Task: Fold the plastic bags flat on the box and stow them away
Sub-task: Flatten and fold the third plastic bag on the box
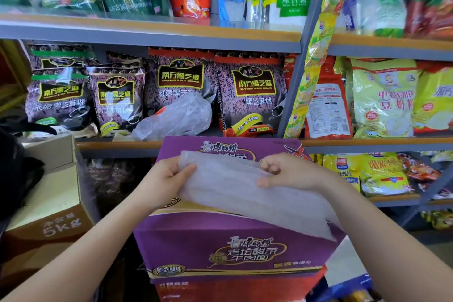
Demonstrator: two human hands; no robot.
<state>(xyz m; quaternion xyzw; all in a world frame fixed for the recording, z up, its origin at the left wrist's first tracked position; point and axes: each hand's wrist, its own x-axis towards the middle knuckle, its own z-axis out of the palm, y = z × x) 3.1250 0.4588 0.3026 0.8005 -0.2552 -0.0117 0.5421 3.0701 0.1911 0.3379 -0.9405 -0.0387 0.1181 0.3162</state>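
**Bag held up over the box, fold in hand**

I have one plastic bag (235,186) lifted by its far edge above the purple box (220,247). My left hand (166,179) pinches the left corner, thumb curled over the film. My right hand (277,171) grips the right corner with the fingers curled tight. The bag's near end trails down onto the box top toward the right front corner.

I judge this as the folding step: the sheet looks fairly flat already and is raised to be doubled over. Next I would bring the held edge toward me and lay it on the near end, keeping both corners level so the film does not skew, then press it flat on the box.

A second, crumpled bag (176,117) waits on the shelf (117,143) behind, leaning against the sesame packets (250,95).
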